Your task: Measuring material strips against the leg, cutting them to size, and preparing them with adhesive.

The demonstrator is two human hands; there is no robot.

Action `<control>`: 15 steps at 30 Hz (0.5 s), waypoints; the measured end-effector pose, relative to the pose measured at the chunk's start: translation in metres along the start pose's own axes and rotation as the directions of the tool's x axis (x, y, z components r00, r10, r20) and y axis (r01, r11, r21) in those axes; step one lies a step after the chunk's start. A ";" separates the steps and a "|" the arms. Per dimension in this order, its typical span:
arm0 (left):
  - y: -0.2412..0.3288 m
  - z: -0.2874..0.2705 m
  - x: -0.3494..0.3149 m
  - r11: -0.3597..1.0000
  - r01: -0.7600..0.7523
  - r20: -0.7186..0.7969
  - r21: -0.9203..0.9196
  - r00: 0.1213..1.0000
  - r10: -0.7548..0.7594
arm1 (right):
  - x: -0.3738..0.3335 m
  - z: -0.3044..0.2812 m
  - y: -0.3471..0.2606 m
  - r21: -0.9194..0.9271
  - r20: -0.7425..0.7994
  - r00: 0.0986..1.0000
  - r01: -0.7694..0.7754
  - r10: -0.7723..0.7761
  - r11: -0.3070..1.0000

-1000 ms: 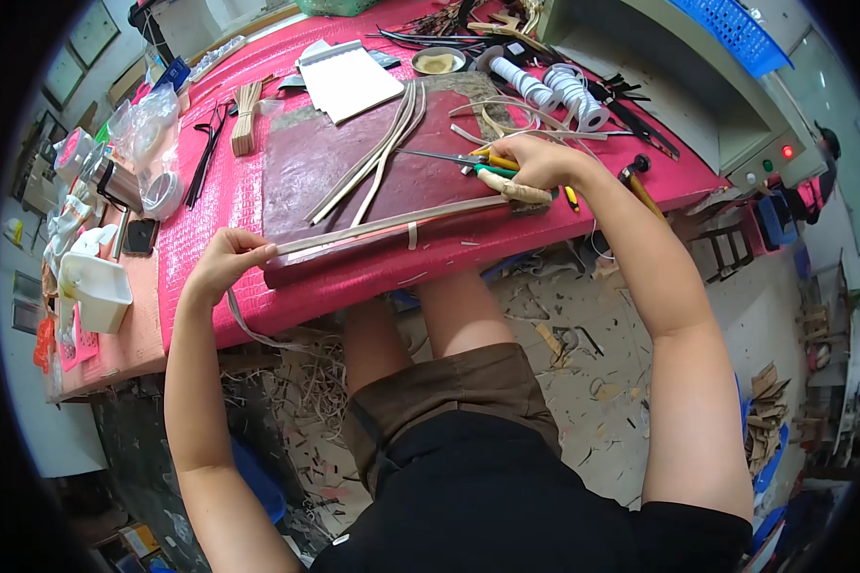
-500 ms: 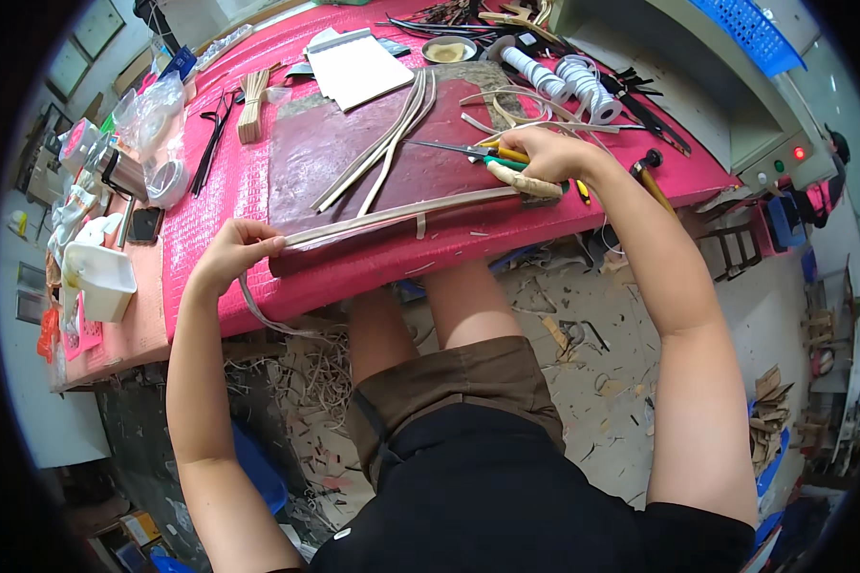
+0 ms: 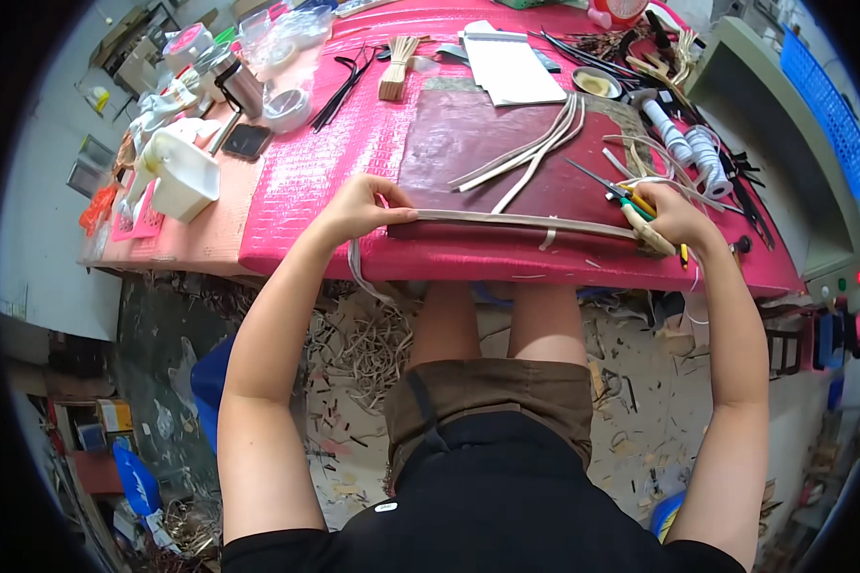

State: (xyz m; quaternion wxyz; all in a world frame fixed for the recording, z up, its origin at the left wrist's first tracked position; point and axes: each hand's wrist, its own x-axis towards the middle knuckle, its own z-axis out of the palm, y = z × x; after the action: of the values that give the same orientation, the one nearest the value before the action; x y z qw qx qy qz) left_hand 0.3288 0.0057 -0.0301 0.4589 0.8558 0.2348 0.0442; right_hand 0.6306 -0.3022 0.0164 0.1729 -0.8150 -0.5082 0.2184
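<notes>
The left hand (image 3: 358, 205) is pinching the left end of a long pale strip (image 3: 506, 222), its fingers (image 3: 392, 199) closed on it right at the corner of the dark red mat (image 3: 478, 143). A looser tail of the strip is curling off the near edge of the table (image 3: 334, 181) and hanging below this hand, probably because the strip is longer than the span between the hands.

The strip is lying along the near edge of the mat, almost parallel to the table's front edge. Its long axis is running left to right, dipping slightly toward the right end. It looks pulled flat and taut between the two hands, which would explain why each hand is gripping one end rather than the middle. A short pale piece (image 3: 548, 237) is crossing it near the right third.

Behind it, several loose strips (image 3: 535, 153) are lying fanned diagonally on the mat, well apart from the held one.

The right hand (image 3: 667, 218) is closed over the strip's right end, fingers curled around it and around a pale handle-like piece; how the two sit in the grip I cannot tell. Scissors (image 3: 607, 183) with green and yellow handles are lying just beside this hand, blades pointing left and away. White spools (image 3: 688, 148) are resting farther back to the right.
</notes>
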 end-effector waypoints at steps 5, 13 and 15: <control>-0.003 0.004 -0.002 0.990 -0.129 -0.115 0.053 0.984 0.134 | 0.006 0.001 -0.004 -0.059 0.013 0.999 0.047 -0.047 0.997; -0.005 0.007 -0.005 0.983 -0.160 -0.123 0.095 0.978 0.171 | 0.018 0.002 0.018 -0.086 0.065 0.996 0.068 -0.062 0.994; -0.003 0.007 -0.005 0.975 -0.177 -0.137 0.136 0.971 0.195 | 0.020 0.004 0.026 -0.113 0.093 0.989 0.128 -0.118 0.985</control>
State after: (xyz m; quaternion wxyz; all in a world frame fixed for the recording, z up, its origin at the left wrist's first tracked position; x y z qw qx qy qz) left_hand 0.3251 -0.0002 -0.0362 0.3801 0.8950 0.1895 0.1364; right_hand 0.6561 -0.2946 -0.0035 0.1155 -0.7807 -0.5765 0.2117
